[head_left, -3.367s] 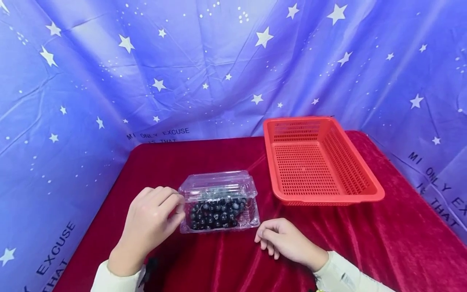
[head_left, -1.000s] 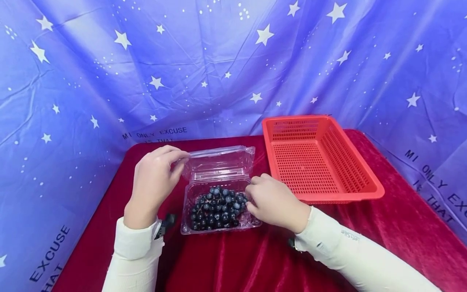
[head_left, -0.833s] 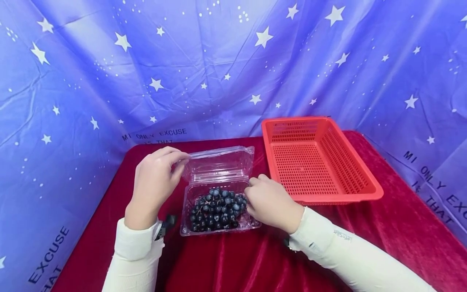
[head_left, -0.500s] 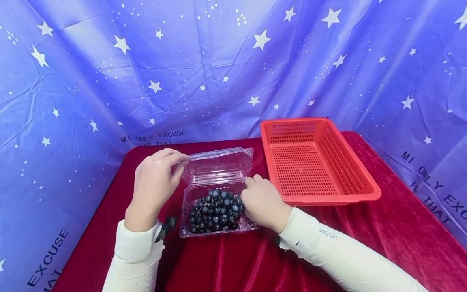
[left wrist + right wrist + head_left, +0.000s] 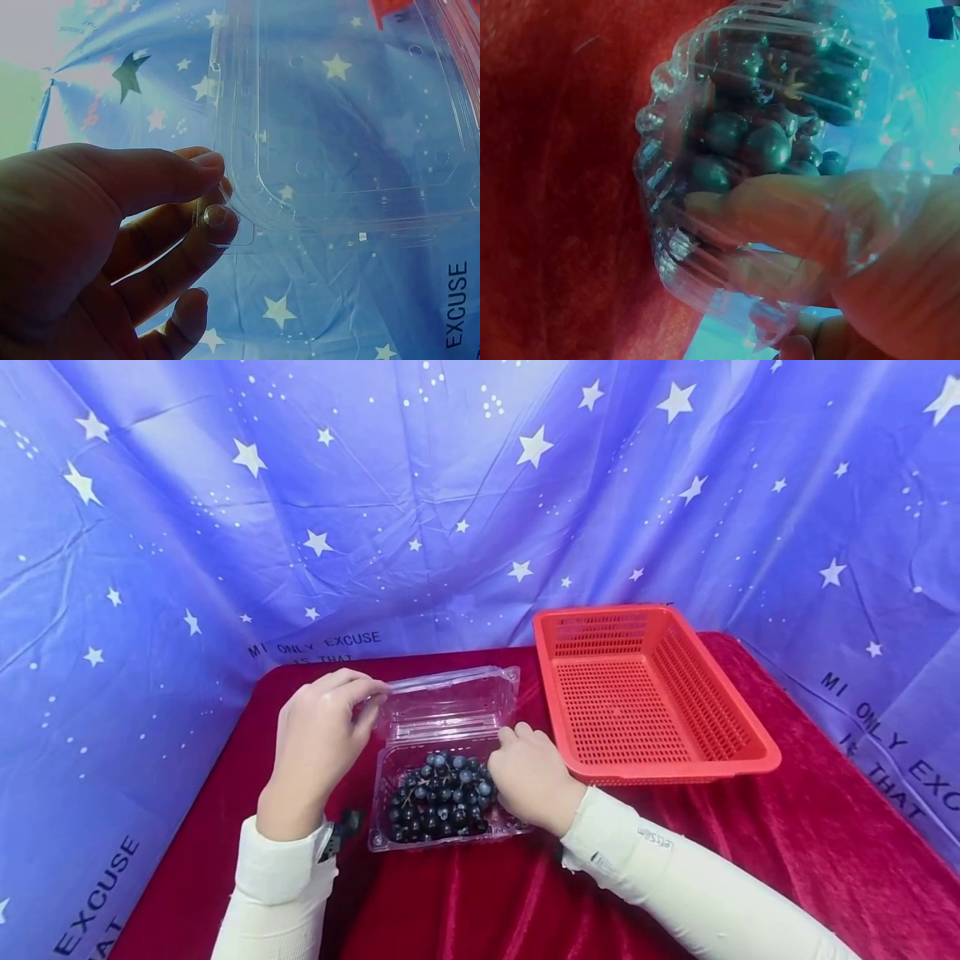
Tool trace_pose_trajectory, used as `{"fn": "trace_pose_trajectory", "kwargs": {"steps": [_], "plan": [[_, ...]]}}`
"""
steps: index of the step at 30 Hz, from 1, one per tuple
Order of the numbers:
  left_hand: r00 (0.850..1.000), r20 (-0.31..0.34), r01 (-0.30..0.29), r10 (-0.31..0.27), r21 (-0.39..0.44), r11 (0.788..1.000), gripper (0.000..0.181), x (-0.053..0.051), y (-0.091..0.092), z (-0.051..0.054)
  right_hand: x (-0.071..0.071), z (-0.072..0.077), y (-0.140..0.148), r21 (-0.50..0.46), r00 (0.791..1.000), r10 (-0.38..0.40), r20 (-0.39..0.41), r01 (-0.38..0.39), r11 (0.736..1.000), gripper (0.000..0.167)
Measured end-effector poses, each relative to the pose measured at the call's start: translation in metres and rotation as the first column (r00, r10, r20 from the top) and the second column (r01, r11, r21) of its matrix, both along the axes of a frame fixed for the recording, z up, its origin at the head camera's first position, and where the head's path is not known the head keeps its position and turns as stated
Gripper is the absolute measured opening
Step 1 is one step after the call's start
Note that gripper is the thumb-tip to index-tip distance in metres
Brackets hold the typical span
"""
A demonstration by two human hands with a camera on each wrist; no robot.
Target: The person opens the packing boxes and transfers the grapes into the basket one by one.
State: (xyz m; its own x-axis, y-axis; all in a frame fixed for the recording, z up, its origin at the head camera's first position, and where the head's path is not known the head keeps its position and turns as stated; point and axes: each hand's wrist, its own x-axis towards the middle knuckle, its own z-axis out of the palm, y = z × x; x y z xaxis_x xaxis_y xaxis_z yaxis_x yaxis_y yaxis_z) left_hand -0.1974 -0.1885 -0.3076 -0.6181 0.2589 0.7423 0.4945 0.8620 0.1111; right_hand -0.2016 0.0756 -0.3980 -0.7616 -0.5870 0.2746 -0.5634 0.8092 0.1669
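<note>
A clear plastic clamshell box sits on the table with its lid tilted back. Inside lies a bunch of dark grapes. My left hand pinches the lid's front left corner; the left wrist view shows thumb and fingers on the corner tab. My right hand reaches into the box from its right side. In the right wrist view its fairly straight fingers are inside the plastic wall, against or close beside the grapes. The head view hides those fingertips.
A red slotted plastic basket stands at the back right, just beyond my right hand, with nothing in it. Dark red velvet cloth covers the table. Blue star-printed curtains hang behind and at both sides.
Since the earliest frame my left hand has lifted the lid up and back. My right hand has come from the table into the box and moved left toward the grapes.
</note>
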Motion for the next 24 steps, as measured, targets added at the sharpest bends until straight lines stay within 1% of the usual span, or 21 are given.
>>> {"fn": "trace_pose_trajectory", "kwargs": {"steps": [7,11,15,24], "plan": [[1.0,-0.001,0.004,-0.004,0.002,1.0,0.008,0.0017,-0.0008,0.0006,0.0001,-0.0024,-0.0021,0.004,0.998,-0.038,0.045,0.038,0.999,0.005],[1.0,-0.001,0.005,-0.005,0.001,1.0,0.008,0.0023,-0.0019,0.0016,0.0011,-0.003,-0.0044,0.009,0.996,-0.07,0.057,0.07,0.998,0.004],[1.0,0.006,0.0,0.0,-0.006,1.0,0.009,0.0026,-0.0022,0.001,0.0026,-0.0027,-0.0067,0.029,0.994,-0.096,0.06,0.094,0.995,0.007],[1.0,0.01,0.002,-0.002,-0.007,1.0,0.014,0.0024,-0.0013,0.0005,0.0006,-0.0032,-0.0088,0.075,0.989,-0.111,0.099,0.103,0.992,0.01]]}}
